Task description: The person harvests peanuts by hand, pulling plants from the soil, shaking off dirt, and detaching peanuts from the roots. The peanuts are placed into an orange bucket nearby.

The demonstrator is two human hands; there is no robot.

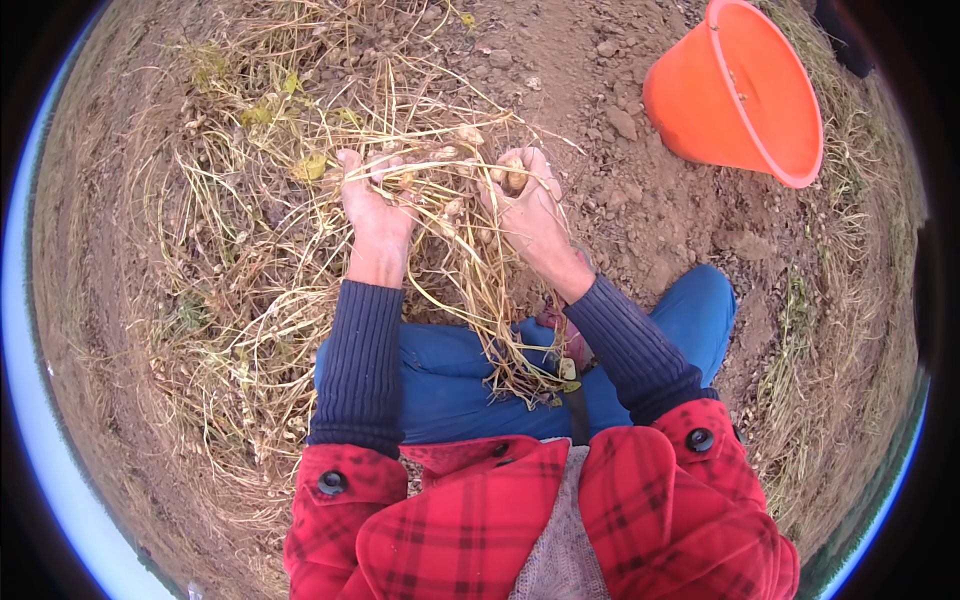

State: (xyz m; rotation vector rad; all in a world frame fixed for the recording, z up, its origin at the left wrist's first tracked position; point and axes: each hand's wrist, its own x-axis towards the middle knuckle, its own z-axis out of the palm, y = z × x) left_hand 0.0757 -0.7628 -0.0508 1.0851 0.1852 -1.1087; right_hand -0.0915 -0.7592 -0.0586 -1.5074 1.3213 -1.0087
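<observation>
Dried peanut plants (465, 247) with pale stems and pods lie between my two hands, and their leafy ends hang over my lap. My left hand (377, 202) grips a bundle of the stems, its thumb pointing up. In my right hand (529, 206) are several peanut pods (514, 174), held between the thumb and curled fingers beside the stems. More pods (470, 135) hang among the stems between the hands.
An orange plastic bucket (679, 97) stands tilted on the soil at the upper right. A heap of dry peanut plants (240, 300) spreads along the left. Clods (621, 122) lie near the bucket, and more plants (795, 322) lie at the right.
</observation>
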